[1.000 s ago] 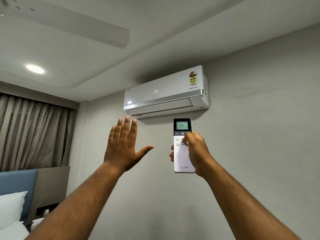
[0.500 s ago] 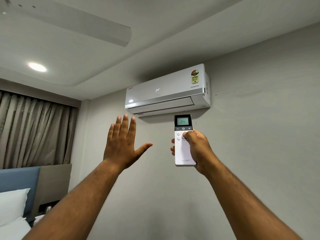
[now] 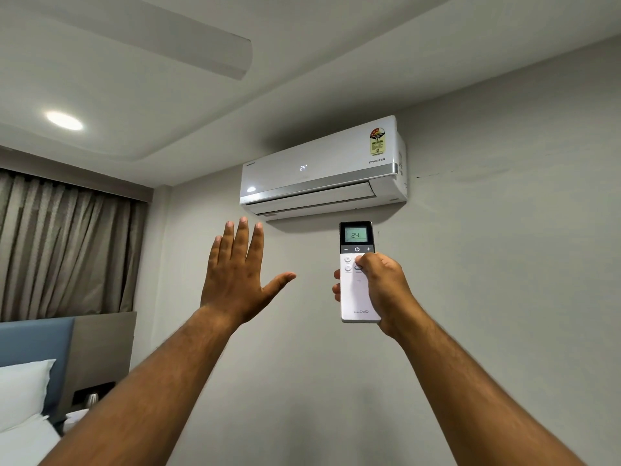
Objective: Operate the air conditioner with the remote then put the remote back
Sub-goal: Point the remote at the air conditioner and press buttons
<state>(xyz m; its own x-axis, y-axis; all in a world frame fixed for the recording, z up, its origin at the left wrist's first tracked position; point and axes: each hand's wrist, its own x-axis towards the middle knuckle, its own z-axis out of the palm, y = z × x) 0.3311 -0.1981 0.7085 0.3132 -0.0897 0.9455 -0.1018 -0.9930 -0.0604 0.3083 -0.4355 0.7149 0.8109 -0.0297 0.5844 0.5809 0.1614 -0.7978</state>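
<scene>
Holding the remote (image 3: 357, 280) upright in the right hand (image 3: 383, 290), just below the right end of the air conditioner (image 3: 322, 169) and apart from it, screen end up and pointing toward the unit. Wrapping the right fingers (image 3: 337, 284) around the back of the white body, their tips peeking out at its left edge, with the thumb lying across the front and pressing on the upper button cluster beneath the dark band of minus, power and plus marks. Showing 24 on the remote's lit screen and 24 on the front panel of the unit, matching the readings of a second ago. Sitting slightly higher and closer to the unit than a second ago, the remote's top now nearly reaching the shadow under the louvre; keeping the same grip and the same thumb placement throughout.

Raising the left hand (image 3: 235, 280) open beside it, palm facing the wall (image 3: 504, 264), four fingers straight and close together, thumb spread wide toward the remote without touching it. Staying in almost the same pose as before, only drifting up a little with the view.

Hanging high on the grey wall, the air conditioner with its flap partly open, an energy label (image 3: 377, 141) at its upper right. Further out: a ceiling fan blade (image 3: 161, 38), a round ceiling light (image 3: 64, 120) glowing, curtains (image 3: 67, 247) at left, and a bed (image 3: 20, 432) with a white pillow (image 3: 23, 388) against a blue headboard (image 3: 33, 341) in the lower left corner.
</scene>
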